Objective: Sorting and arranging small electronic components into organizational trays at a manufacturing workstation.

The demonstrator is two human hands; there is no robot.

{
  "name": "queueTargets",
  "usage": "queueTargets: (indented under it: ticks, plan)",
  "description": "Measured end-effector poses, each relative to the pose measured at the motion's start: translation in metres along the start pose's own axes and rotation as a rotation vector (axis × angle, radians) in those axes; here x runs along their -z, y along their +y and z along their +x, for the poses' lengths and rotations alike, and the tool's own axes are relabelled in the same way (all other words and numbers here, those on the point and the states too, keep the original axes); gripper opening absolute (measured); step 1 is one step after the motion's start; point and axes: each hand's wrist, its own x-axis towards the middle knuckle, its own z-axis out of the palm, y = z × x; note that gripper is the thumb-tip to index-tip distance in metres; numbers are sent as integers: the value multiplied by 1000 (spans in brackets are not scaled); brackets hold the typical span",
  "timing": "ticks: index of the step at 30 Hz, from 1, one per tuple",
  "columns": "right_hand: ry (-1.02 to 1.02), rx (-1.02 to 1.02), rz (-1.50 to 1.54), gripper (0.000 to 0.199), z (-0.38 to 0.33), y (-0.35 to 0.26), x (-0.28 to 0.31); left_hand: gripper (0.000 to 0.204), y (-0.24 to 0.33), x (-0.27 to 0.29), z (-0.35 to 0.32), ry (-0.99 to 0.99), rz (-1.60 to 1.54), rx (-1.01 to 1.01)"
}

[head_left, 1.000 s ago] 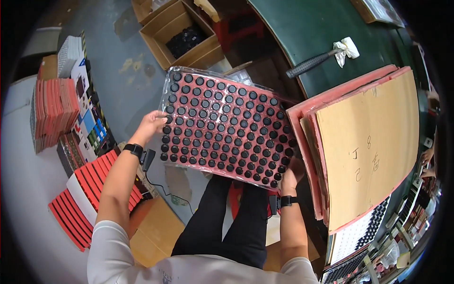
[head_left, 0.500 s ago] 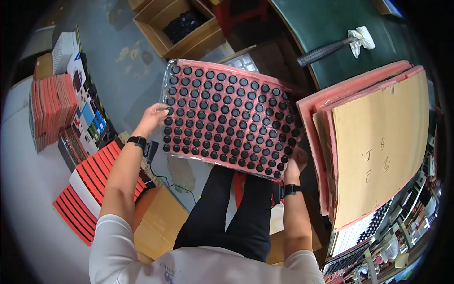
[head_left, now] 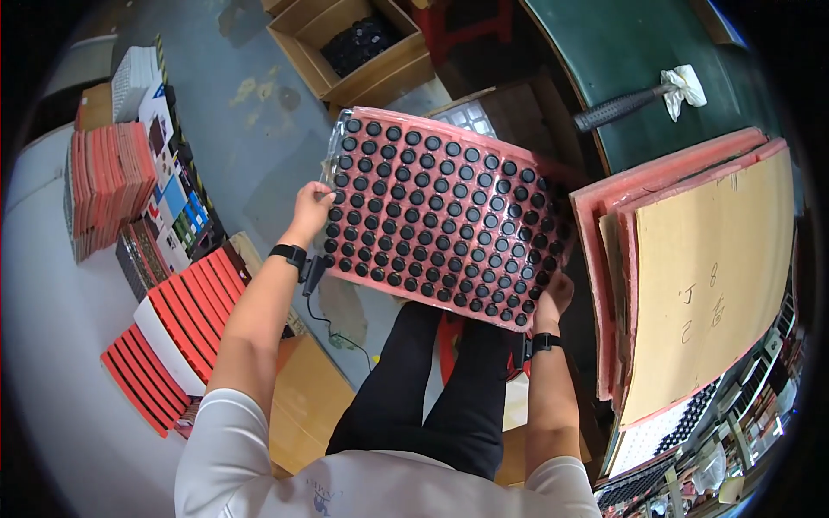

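A wide pink tray [head_left: 432, 126] with a clear plastic edge is held up above my legs, tilted, its right end nearer to me. Rows of short round black caps [head_left: 441, 185] fill it. My left hand [head_left: 313, 210] is closed on the tray's left edge, thumb on top beside the outer caps. At the near right corner my right hand [head_left: 555, 300] grips the edge, its fingers partly hidden by the tray. Both wrists wear black straps with small devices.
An open cardboard box [head_left: 328, 82] with black pieces stands ahead on the floor. On the right are stacked pink sheets with a cardboard sheet [head_left: 717, 276], and a green table [head_left: 622, 52] bearing a dark-handled tool [head_left: 617, 108]. Red and pink stacks [head_left: 112, 186] stand left.
The whole view has shifted, so the surroundings and the tray appear farther right. Both hands keep their hold on the tray, which shows little other movement.
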Motion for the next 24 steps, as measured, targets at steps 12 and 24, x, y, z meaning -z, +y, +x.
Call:
queueTargets:
  ticks: [12,24]
  plan:
    - [-87,8,10,36,17,29,-2,31,10,-26,-9,100,-318,67]
    - [-159,134,-366,41,-13,14,24,46,-2,-9,2,67,-60,17]
